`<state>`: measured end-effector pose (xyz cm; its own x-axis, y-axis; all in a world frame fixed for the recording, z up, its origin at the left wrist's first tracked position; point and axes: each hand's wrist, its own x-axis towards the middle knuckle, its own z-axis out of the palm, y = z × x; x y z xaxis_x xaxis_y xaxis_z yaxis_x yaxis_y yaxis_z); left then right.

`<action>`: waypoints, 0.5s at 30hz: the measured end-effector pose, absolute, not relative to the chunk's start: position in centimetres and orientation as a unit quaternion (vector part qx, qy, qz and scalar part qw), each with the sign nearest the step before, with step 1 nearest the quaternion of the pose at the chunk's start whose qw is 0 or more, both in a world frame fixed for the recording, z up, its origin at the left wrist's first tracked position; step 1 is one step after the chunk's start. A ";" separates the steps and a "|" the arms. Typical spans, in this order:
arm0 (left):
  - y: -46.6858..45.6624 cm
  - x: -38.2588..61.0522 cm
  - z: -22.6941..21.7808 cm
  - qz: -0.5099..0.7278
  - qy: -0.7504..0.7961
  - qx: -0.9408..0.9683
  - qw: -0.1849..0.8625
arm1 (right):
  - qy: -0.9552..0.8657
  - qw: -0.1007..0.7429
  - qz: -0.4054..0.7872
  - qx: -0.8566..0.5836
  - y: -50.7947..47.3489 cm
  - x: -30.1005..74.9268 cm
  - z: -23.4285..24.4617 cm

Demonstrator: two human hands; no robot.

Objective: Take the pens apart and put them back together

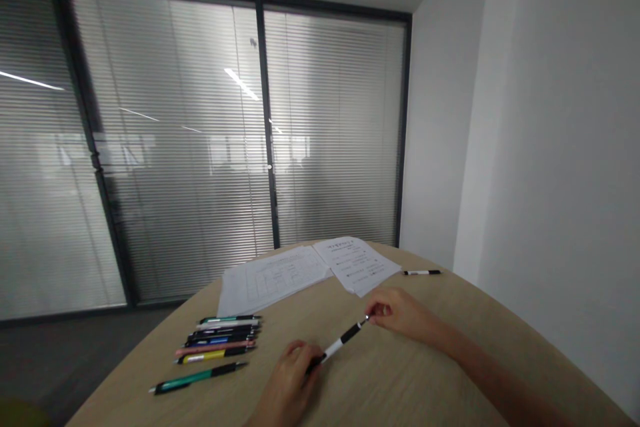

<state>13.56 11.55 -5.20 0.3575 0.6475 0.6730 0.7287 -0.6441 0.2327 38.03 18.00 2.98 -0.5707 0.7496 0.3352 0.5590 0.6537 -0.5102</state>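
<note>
Both of my hands hold one black and white pen (pixel 341 341) just above a round wooden table (pixel 450 360). My left hand (pixel 291 380) is closed round the pen's lower end. My right hand (pixel 400 315) pinches its upper tip with thumb and forefinger. The pen slants from lower left to upper right between the two hands.
A row of several pens (pixel 220 340) lies to the left, with a teal pen (pixel 197 377) apart from it nearer the table edge. Printed paper sheets (pixel 310 270) lie at the far side. Another black and white pen (pixel 423 272) rests beside them. Glass walls with blinds stand behind.
</note>
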 end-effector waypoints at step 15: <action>11.4 13.5 -5.2 -0.365 -0.429 -0.825 0.036 | -0.871 0.282 0.192 -0.354 17.6 37.7 3.2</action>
